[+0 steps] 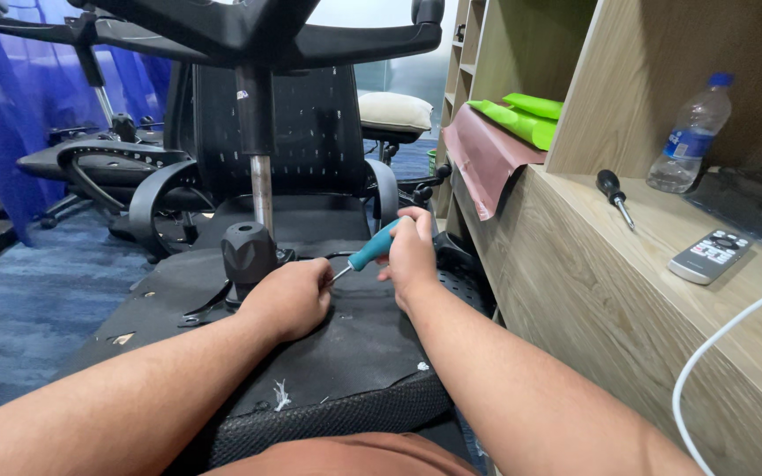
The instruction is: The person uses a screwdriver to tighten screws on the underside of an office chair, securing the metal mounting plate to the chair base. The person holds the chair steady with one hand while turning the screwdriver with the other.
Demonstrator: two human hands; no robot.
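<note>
An office chair lies upside down in front of me, its black seat underside (346,344) facing up and its gas cylinder (262,189) rising to the star base (249,35). My right hand (409,256) grips the teal handle of a screwdriver (372,249), whose tip points down-left at the seat underside. My left hand (291,298) is closed and rests on the seat bottom right at the screwdriver tip, next to the black cylinder housing (247,251). What the left fingers pinch is hidden.
A wooden shelf unit (593,291) stands close on the right, carrying a black-handled screwdriver (615,196), a plastic water bottle (690,134), a grey remote control (709,256), a white cable (725,339) and green folders (522,116). Other chairs (108,163) stand behind on blue carpet.
</note>
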